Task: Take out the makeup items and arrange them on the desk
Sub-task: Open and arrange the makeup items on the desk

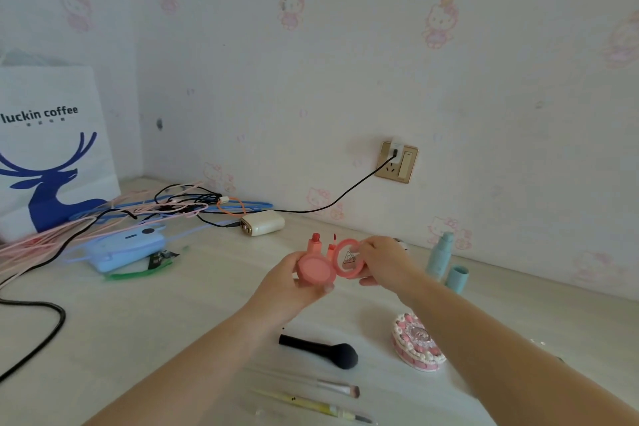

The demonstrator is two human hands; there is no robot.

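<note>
Above the desk's middle, my left hand (287, 282) holds the base of a round pink blush compact (315, 270), its pan facing me. My right hand (383, 258) pinches the compact's pink ring lid (349, 259), lifted off to the right of the base. Behind them stand two pink lipsticks (316, 241), partly hidden. Lying on the desk in front are a black powder brush (323, 351), a thin clear-handled brush (332, 387), a yellow pencil brush (311, 405) and a cake-shaped compact (416, 342). Two teal bottles (446, 261) sit at the right by the wall.
A white luckin coffee paper bag (48, 145) stands at the far left. Tangled pink, blue and black cables (138, 211), a blue device (124, 249) and a cream power bank (262, 225) crowd the back left. A black cord runs to the wall socket (397, 161).
</note>
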